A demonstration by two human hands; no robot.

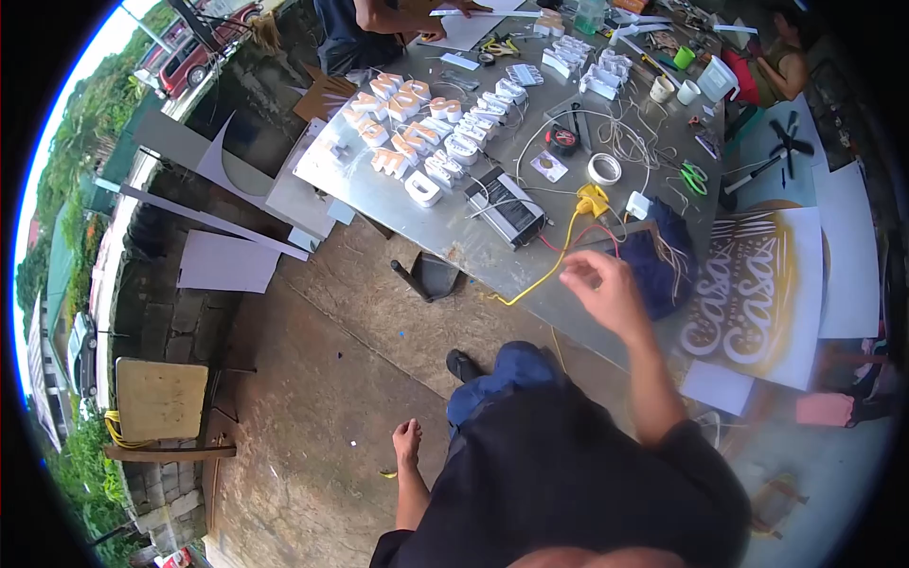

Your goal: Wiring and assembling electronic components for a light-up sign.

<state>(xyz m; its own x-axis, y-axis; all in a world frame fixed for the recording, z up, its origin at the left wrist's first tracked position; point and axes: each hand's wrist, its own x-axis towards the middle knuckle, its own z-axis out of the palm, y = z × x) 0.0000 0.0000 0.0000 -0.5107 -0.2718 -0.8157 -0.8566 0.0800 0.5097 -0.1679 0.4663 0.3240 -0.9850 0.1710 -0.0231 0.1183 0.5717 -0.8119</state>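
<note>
My right hand (606,289) hovers over the near edge of the metal worktable (559,317), fingers bent and a gap between them and the thumb; nothing shows in it. Close by are a red wire (595,227), a yellow cord (530,292) with its yellow outlet block (593,200), and a dark blue cloth (663,279). A black power supply unit (508,208) lies to the left of the outlet, a white plug adapter (639,204) to its right. Low at my side, away from the table, hangs my left hand (407,442), its fingers loosely curled with nothing visible inside.
White block letters (423,189) cover the table's left part. Near them lie a tape measure (562,141), tape roll (604,169) and green scissors (694,177). A co-worker's hand (433,30) works opposite; another person (784,71) sits far right. A black dustpan (437,276) occupies the floor.
</note>
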